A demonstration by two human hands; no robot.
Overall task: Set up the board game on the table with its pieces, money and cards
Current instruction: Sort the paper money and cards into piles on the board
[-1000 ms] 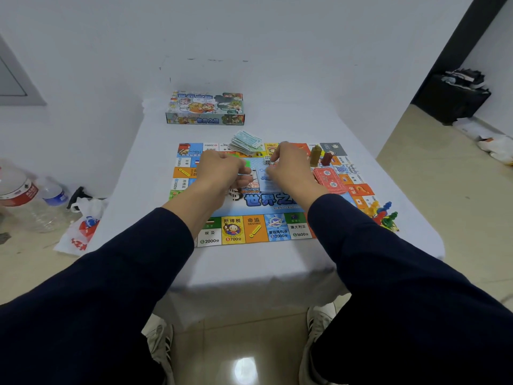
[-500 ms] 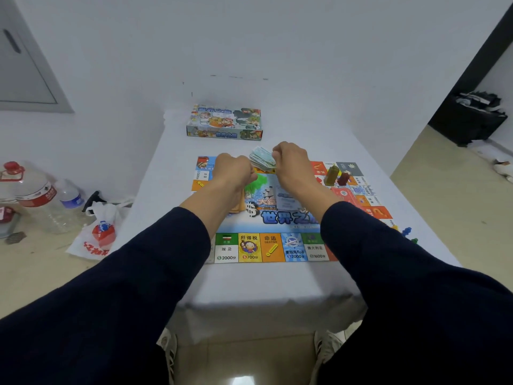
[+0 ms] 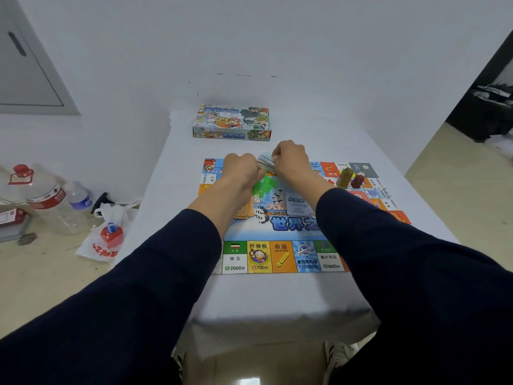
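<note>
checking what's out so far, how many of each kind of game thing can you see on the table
game board: 1
game box: 1
stack of paper money, at the right hand: 1
standing pieces, olive and dark red: 2
card piles on the board, orange and pale blue: 2
total: 7

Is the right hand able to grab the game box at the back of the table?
Probably yes. The right hand is at the play money, just short of the game box, and only bare tablecloth lies between them. It would need to let go first.
</note>
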